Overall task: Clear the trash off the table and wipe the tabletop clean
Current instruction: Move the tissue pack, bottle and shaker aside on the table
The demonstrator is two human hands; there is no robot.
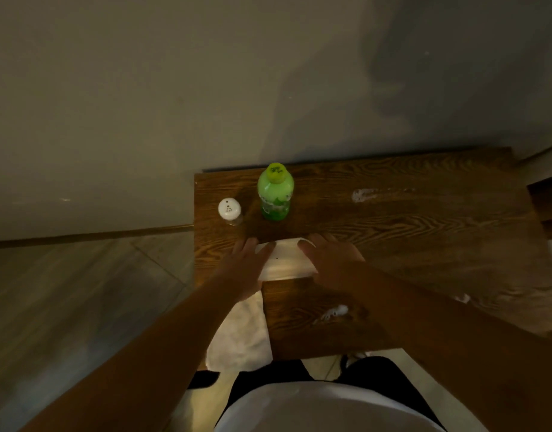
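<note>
A white cloth [284, 260] lies on the dark wooden table [424, 232] near its left side, and part of it hangs down over the table's left edge toward the floor. My left hand [243, 269] rests flat on the cloth's left end with straight fingers. My right hand [330, 257] presses flat on its right end. White smears mark the tabletop at the back [363, 194], at the front [335, 312] and at the right edge [463, 298].
A green bottle [275, 191] with a yellow-green cap stands upright at the table's back left. A small shaker with a white perforated lid [229, 211] stands beside it at the left edge. A grey wall runs behind the table; tiled floor lies to the left.
</note>
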